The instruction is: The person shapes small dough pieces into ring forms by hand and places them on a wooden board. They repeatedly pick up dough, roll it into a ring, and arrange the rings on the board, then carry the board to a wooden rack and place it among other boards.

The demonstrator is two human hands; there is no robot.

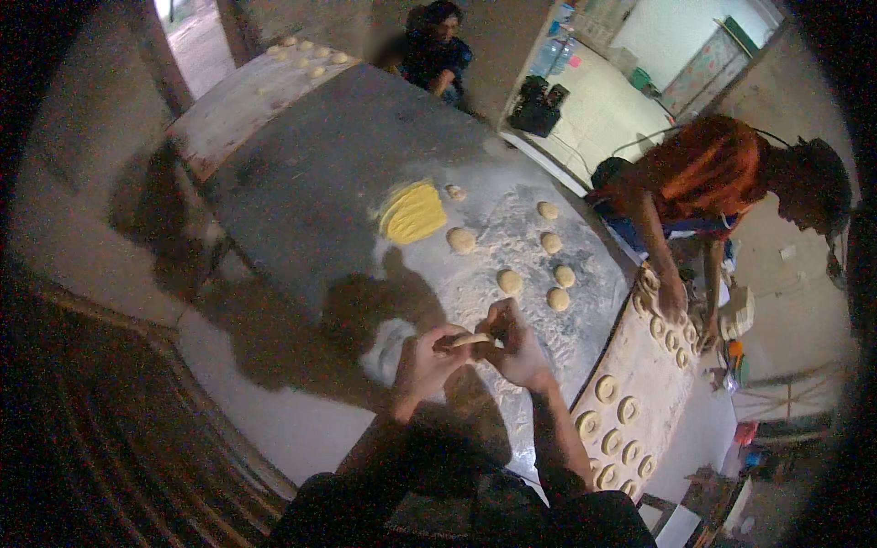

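Note:
My left hand (427,361) and my right hand (518,349) are raised over the near part of the floured table. Between them they pinch a small pale piece of dough (470,339), seen nearly edge-on, with fingers closed on both its ends. Whether it has a hole cannot be made out. Just beyond my hands lie several round dough balls, the nearest one (509,282) being slightly right of centre. Farther left, a ridged patch of yellow paste (413,213) is spread on the dark tabletop (311,151).
At right, a floured board (585,379) carries several dough rings (628,408); a co-worker in an orange shirt (699,178) reaches onto it with both hands. Another board (219,128) with dough pieces lies at the far left. A second person (438,55) sits beyond the table.

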